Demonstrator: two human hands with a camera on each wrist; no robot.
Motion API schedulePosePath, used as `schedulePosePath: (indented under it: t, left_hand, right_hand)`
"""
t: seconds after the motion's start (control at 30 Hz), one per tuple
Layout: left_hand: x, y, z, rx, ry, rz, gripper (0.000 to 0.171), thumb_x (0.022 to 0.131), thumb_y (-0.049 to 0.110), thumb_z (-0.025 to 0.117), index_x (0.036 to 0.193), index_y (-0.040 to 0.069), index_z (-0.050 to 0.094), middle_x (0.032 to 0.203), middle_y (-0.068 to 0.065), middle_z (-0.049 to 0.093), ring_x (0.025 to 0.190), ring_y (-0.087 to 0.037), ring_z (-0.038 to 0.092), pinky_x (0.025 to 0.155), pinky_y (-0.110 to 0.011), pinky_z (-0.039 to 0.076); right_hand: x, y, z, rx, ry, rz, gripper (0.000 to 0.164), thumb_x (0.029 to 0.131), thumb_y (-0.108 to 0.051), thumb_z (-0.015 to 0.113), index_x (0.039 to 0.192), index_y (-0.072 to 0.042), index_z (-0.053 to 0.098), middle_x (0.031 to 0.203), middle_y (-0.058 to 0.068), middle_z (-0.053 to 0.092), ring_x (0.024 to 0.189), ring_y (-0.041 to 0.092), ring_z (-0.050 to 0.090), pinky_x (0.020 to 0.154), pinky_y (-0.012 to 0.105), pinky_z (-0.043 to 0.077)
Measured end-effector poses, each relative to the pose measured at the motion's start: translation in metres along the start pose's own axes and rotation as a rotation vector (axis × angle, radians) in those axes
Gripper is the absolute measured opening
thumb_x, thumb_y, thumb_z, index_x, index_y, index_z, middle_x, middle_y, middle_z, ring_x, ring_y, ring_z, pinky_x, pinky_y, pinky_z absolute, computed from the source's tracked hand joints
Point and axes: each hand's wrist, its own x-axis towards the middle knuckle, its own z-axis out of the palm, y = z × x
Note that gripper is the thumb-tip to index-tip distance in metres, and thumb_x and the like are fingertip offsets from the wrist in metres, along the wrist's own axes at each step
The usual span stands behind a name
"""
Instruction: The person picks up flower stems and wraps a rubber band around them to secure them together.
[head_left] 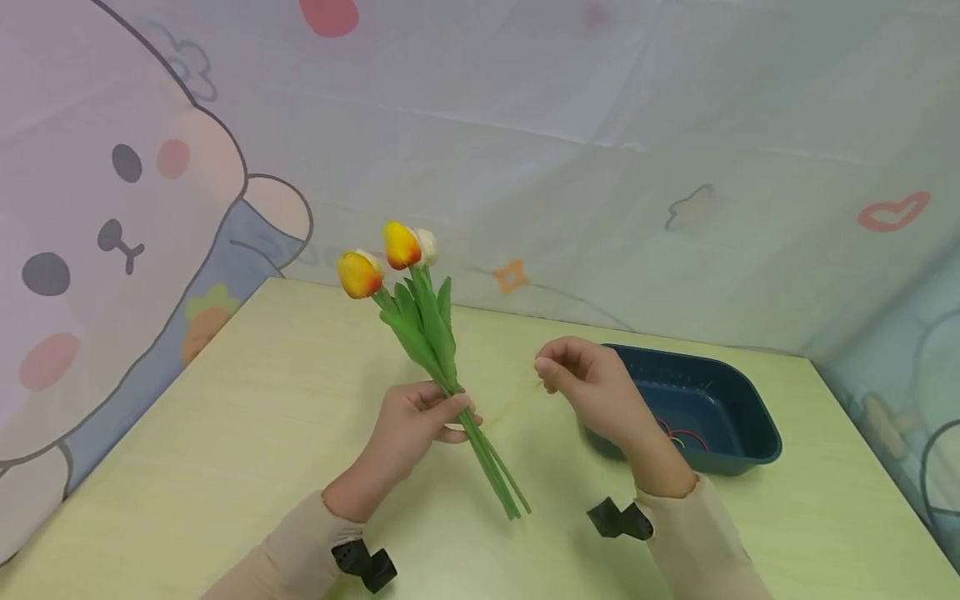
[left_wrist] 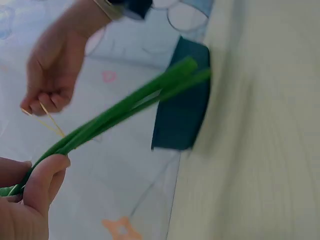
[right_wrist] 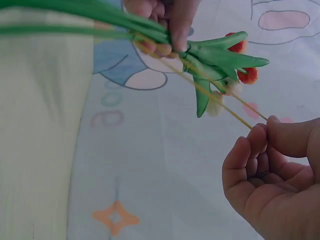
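A bunch of artificial tulips, yellow-orange and white heads with green leaves, leans to the left above the table. My left hand grips its green stems just below the leaves, thumb on top. To the right, my right hand pinches a thin yellow rubber band between thumb and fingertips. In the right wrist view, the band runs as two taut strands from the stems by the left fingers to this pinch. How it loops at the stems is partly hidden.
A dark blue plastic basin stands on the table's right side, partly behind the right forearm. Several coloured rubber bands lie in it. Behind the light wooden table hangs a printed cloth.
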Motion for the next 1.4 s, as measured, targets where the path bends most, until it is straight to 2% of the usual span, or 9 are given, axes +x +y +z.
schedulePosePath:
  t: [0.23,0.33,0.5,0.63,0.8,1.0,1.23,1.33,1.4]
  left_hand:
    - [0.009,-0.01,-0.008,0.199,0.226,0.274,0.011,0.089,-0.002,0.065,0.091,-0.012,0.069,0.083,-0.021,0.071,0.076,-0.019,0.072,0.068,-0.028,0.062]
    - [0.014,-0.015,-0.011,0.227,0.318,0.369,0.011,0.089,-0.001,0.066,0.091,-0.011,0.069,0.084,-0.023,0.071,0.077,-0.021,0.072,0.068,-0.026,0.061]
    - [0.025,-0.014,-0.014,0.068,0.439,0.42,0.014,0.091,-0.002,0.064,0.092,-0.015,0.067,0.086,-0.025,0.069,0.08,-0.013,0.072,0.07,-0.027,0.061]
    - [0.033,-0.002,-0.015,-0.089,0.517,0.443,0.017,0.091,-0.001,0.063,0.093,-0.018,0.065,0.083,-0.015,0.071,0.078,-0.011,0.072,0.07,-0.03,0.061]
    - [0.036,0.018,-0.01,-0.287,0.549,0.426,0.021,0.093,0.002,0.063,0.094,-0.019,0.064,0.08,-0.007,0.07,0.079,-0.016,0.073,0.07,-0.031,0.061]
    - [0.037,0.036,-0.004,-0.518,0.527,0.353,0.016,0.093,0.003,0.062,0.087,-0.012,0.067,0.078,-0.009,0.068,0.08,-0.022,0.073,0.071,-0.032,0.062]
    - [0.03,0.049,-0.002,-0.66,0.447,0.205,0.02,0.095,0.002,0.059,0.079,0.0,0.07,0.078,-0.008,0.067,0.081,-0.021,0.073,0.076,-0.032,0.061]
    - [0.028,0.052,-0.001,-0.682,0.399,0.149,0.023,0.096,0.002,0.056,0.078,0.001,0.069,0.077,-0.007,0.066,0.082,-0.02,0.073,0.079,-0.033,0.06]
    - [0.027,0.053,-0.001,-0.7,0.365,0.114,0.024,0.097,0.001,0.055,0.077,0.001,0.069,0.076,-0.007,0.066,0.081,-0.02,0.073,0.08,-0.033,0.059]
  right_hand:
    - [-0.013,-0.021,0.013,0.087,0.091,0.071,0.013,0.097,-0.013,0.059,0.095,0.0,0.063,0.078,0.005,0.06,0.076,0.017,0.06,0.071,0.025,0.052]
    - [-0.021,-0.028,0.025,0.17,0.145,0.069,0.011,0.095,-0.009,0.061,0.092,0.001,0.062,0.076,0.004,0.06,0.076,0.016,0.061,0.072,0.025,0.053]
    - [-0.036,-0.035,0.047,0.344,0.153,0.026,0.015,0.093,-0.006,0.063,0.091,0.008,0.061,0.075,-0.003,0.061,0.075,0.012,0.061,0.076,0.024,0.054]
    - [-0.046,-0.036,0.061,0.474,0.097,0.055,0.021,0.093,-0.008,0.063,0.093,0.013,0.059,0.074,-0.005,0.061,0.075,0.011,0.061,0.081,0.025,0.054]
    - [-0.053,-0.03,0.08,0.603,-0.01,0.104,0.025,0.094,-0.012,0.063,0.093,0.013,0.059,0.074,-0.006,0.062,0.076,0.01,0.061,0.083,0.027,0.054]
    - [-0.053,-0.014,0.101,0.808,-0.142,0.138,0.006,0.095,-0.015,0.063,0.09,-0.012,0.064,0.081,-0.008,0.062,0.076,0.006,0.061,0.085,0.027,0.055]
    - [-0.04,0.02,0.113,0.715,-0.26,0.098,0.042,0.096,-0.017,0.061,0.096,0.023,0.05,0.078,-0.008,0.06,0.076,0.006,0.06,0.088,0.027,0.054]
    - [-0.032,0.035,0.112,0.71,-0.312,0.081,0.043,0.097,-0.016,0.06,0.098,0.025,0.048,0.08,-0.008,0.059,0.077,0.006,0.059,0.085,0.025,0.053]
    - [-0.027,0.043,0.11,0.733,-0.345,0.067,0.035,0.096,-0.018,0.061,0.093,0.017,0.054,0.082,-0.008,0.058,0.078,0.006,0.058,0.083,0.023,0.053]
